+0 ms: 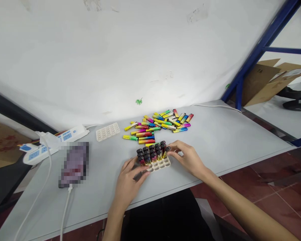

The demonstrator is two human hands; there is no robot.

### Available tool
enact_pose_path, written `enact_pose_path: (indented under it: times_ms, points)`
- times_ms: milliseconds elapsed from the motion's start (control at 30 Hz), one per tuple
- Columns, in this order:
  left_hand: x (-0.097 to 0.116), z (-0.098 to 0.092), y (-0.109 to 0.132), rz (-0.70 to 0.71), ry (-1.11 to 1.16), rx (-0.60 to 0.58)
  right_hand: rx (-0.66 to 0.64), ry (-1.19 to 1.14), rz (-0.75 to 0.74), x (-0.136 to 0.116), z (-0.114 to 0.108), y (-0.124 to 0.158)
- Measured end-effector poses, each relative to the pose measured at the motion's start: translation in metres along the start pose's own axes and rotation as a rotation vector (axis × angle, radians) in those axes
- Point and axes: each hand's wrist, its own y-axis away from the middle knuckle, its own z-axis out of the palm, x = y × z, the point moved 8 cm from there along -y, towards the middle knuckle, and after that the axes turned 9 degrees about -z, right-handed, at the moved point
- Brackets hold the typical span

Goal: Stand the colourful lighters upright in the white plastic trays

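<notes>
A cream plastic tray (pixel 162 164) with round holes lies near the table's front edge, with several colourful lighters (pixel 152 153) standing upright in its far rows. My left hand (pixel 129 180) rests at the tray's left near corner, fingers touching its edge. My right hand (pixel 187 158) is at the tray's right side, fingertips pinched on one lighter (pixel 167 149) at the right end of the rows. Behind the tray a loose pile of lighters (pixel 158 125) lies flat on the table.
An empty second tray (pixel 107 131) lies at the back left. A phone (pixel 74 164) on a white cable and power strips (pixel 54 142) occupy the left of the grey table (pixel 235 140). Blue shelving (pixel 256 53) and cardboard boxes (pixel 268 80) stand to the right.
</notes>
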Motion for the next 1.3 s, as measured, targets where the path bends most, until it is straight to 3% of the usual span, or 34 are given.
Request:
enact_pose_path:
  times_ms: [633, 933, 1067, 1133, 1233, 1300]
  points:
    - [-0.001, 0.0, 0.0, -0.011, -0.01, -0.004, -0.038, 0.483, -0.154, -0.016, -0.002, 0.002]
    - [0.0, 0.0, 0.0, 0.007, -0.027, 0.01, -0.197, 0.563, -0.118, -0.016, 0.005, 0.001]
    - [0.0, -0.001, 0.001, 0.015, -0.034, 0.025, -0.29, 0.479, -0.029, 0.001, 0.002, -0.005]
    - [0.001, -0.001, 0.0, 0.018, -0.03, 0.025, -0.231, 0.496, 0.028, 0.018, -0.012, -0.014]
    - [0.0, 0.0, 0.001, 0.016, -0.032, 0.011, -0.032, 0.742, 0.128, 0.051, -0.047, -0.026]
    - [-0.001, 0.001, 0.001, 0.009, -0.041, 0.007, -0.061, 0.867, 0.156, 0.073, -0.055, -0.031]
